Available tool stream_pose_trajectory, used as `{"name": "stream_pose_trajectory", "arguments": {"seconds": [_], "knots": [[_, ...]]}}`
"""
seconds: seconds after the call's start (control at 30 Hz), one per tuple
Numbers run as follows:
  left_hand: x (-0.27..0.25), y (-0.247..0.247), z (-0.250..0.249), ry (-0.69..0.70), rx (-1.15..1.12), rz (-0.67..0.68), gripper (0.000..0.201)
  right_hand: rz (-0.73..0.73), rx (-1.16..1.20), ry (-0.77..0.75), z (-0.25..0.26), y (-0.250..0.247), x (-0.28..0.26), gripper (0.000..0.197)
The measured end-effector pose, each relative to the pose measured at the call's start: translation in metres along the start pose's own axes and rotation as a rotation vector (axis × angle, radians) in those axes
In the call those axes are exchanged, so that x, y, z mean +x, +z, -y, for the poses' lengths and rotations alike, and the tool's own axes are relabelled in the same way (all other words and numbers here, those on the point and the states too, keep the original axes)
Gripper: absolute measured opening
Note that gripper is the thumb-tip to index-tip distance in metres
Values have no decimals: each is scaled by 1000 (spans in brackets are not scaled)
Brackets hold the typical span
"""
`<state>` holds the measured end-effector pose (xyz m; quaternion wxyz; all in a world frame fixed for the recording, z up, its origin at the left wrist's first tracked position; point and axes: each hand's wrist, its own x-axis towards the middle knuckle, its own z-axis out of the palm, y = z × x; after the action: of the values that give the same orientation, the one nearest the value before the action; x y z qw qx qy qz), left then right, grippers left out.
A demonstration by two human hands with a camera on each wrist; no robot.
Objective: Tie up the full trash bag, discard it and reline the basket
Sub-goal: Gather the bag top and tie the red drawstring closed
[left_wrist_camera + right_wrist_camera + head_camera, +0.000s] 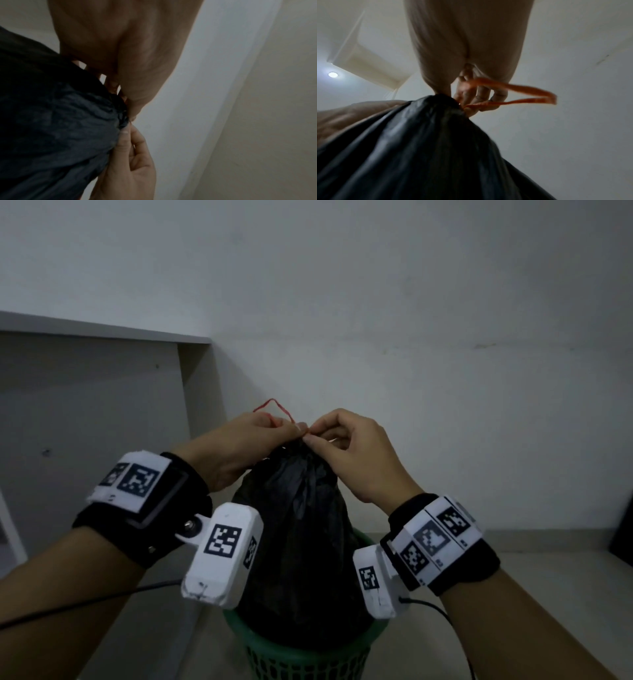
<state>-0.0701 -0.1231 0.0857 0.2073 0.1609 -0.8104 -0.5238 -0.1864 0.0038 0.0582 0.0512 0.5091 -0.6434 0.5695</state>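
The black trash bag [301, 529] stood in the green basket [308, 655], its mouth gathered into a tight neck that rose well above the rim. A red drawstring [274, 407] came out of that neck, and one loop of it stuck up behind the fingers.

Both hands met right at the top of the bag. The left hand [239, 450] had its fingers curled in and pinched the drawstring between thumb and forefinger, just above the puckered plastic. The right hand [352, 453] did the same from the other side, fingertips closed on the string where it left the neck. The two pinches were almost touching.

To my eye the tying step was in hand: the bag was cinched, but I could not make out a finished knot. The next move looked to call for crossing the two runs of string and pulling them snug against the neck before any lifting.

Behind it all stood a plain pale wall [411, 302], and to the left a grey ledge [102, 332].
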Motion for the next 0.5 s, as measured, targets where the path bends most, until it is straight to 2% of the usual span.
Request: {"name": "stream_pose_trajectory", "arguments": {"seconds": [0.13, 0.2, 0.3, 0.5], "knots": [[-1, -3, -1, 61, 209, -83, 24, 16, -4, -17, -1, -1, -3, 12], [-1, -6, 0, 85, 248, -70, 25, 20, -2, -22, -1, -1, -4, 9], [-3, -5, -1, 109, 200, -87, 24, -11, 61, 1, -1, -1, -4, 3], [0, -2, -3, 148, 17, -273, 18, -165, 134, 140, -9, -3, -1, 7]]}}
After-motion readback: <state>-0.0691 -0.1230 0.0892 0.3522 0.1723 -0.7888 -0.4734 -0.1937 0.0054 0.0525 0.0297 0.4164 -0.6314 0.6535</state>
